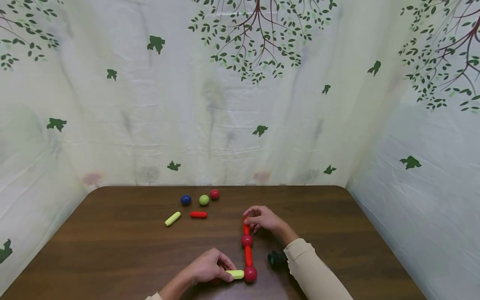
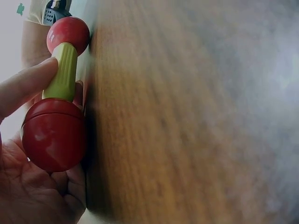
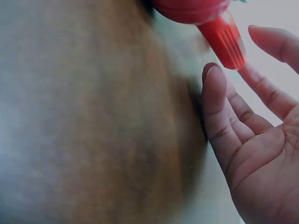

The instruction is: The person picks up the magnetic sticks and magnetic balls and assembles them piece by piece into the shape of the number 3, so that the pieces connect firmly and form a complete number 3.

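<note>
A chain of toy pieces lies on the table. My left hand (image 1: 211, 266) pinches its yellow-green rod (image 2: 63, 74), which joins a red ball (image 1: 250, 274) at one end and another red ball (image 2: 53, 135) under the palm. From the corner ball a red rod (image 1: 248, 256) leads away to a further red ball (image 1: 247, 241). Beyond that ball stretches a second red rod (image 3: 225, 43). At its far end is my right hand (image 1: 264, 218), fingers spread around the tip and the thumb apart from it; one fingertip appears to touch the rod.
Toward the back of the brown table (image 1: 123, 246) lie a blue ball (image 1: 186, 200), a green ball (image 1: 204, 200) and a red ball (image 1: 215, 194). Before them are a loose yellow-green rod (image 1: 173, 219) and a red rod (image 1: 198, 214). A dark wrist device (image 1: 276, 258) sits by the right sleeve.
</note>
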The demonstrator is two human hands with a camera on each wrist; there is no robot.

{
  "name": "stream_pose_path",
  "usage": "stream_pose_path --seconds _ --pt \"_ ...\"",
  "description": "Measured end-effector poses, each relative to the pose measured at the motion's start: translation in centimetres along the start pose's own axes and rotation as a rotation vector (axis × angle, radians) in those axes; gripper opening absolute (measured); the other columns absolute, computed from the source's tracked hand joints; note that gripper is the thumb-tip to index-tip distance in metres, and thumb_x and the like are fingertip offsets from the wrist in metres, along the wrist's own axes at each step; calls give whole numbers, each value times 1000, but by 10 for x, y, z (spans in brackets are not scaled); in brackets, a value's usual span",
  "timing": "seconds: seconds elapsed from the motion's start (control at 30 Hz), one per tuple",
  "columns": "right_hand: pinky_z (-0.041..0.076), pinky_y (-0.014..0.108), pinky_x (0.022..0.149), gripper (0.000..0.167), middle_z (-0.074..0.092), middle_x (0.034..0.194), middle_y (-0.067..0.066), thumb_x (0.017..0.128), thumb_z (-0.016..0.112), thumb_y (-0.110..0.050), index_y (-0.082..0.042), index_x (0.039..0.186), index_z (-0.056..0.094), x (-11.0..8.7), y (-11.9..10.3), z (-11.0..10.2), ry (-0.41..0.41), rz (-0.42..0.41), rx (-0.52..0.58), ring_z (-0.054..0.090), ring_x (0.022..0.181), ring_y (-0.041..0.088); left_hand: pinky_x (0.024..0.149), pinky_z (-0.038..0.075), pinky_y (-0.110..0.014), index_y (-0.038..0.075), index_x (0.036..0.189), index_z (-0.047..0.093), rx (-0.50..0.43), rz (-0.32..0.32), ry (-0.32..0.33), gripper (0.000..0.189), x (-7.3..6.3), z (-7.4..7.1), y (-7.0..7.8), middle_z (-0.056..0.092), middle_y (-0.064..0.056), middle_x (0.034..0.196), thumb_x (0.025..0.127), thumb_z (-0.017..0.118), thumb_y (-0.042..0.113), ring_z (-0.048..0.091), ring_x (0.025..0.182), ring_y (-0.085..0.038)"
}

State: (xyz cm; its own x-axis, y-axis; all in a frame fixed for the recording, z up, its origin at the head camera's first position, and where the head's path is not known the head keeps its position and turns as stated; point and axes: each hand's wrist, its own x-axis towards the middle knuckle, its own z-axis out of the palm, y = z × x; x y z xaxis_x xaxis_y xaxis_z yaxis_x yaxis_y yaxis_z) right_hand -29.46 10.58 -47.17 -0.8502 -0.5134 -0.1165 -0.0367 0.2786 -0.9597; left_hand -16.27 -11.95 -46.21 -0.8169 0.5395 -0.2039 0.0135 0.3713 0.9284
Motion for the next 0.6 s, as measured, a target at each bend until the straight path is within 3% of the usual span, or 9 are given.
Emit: stream_pose_path --seconds 0.33,0.6 --pt "53 31 62 28 63 87 6 91 65 -10 5 114 59 14 -8 -9 50 16 -84 59 70 18 49 37 -19 4 86 74 8 -3 7 12 -2 -2 -1 66 2 71 75 77 0 50 56 -6" --pt "52 35 65 34 64 96 14 85 70 -4 9 114 58 32 -26 -14 25 -49 -182 58 78 16 48 37 -18 3 85 74 5 10 14 12 -2 -1 1 66 1 71 74 77 0 50 57 -4"
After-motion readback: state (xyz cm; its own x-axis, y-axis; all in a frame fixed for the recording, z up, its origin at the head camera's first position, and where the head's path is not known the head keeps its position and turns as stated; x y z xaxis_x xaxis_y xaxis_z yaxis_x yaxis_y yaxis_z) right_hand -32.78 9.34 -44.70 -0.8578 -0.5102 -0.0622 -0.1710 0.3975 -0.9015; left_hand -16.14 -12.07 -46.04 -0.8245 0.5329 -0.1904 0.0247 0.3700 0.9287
